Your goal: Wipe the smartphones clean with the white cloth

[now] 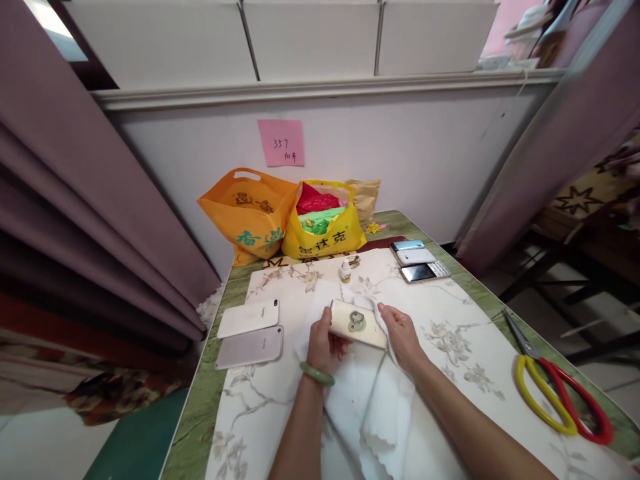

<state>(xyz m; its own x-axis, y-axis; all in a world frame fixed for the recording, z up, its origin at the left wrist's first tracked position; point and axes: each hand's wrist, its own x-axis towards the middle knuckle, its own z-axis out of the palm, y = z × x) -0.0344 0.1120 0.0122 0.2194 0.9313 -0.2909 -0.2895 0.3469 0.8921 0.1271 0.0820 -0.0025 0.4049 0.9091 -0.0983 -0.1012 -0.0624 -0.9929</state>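
My left hand point(324, 339), with a green bangle point(317, 374) at the wrist, is closed round the left end of a pale cream phone point(363, 325). The phone's back faces up and bears a round grey-green design. At the phone's right end, my right hand point(397, 332) pinches a white cloth point(383, 400) against its edge. The cloth hangs below the phone and spreads over the table between my forearms. A small white bottle point(345, 271) stands just beyond the phone.
Two phones, one white point(249, 319) and one silver point(250, 348), lie at left. Several more, including a keypad phone point(425, 271), lie at back right. Scissors point(550, 387) rest at the right edge. Orange point(250, 217) and yellow point(327, 237) bags stand against the wall point(390, 147).
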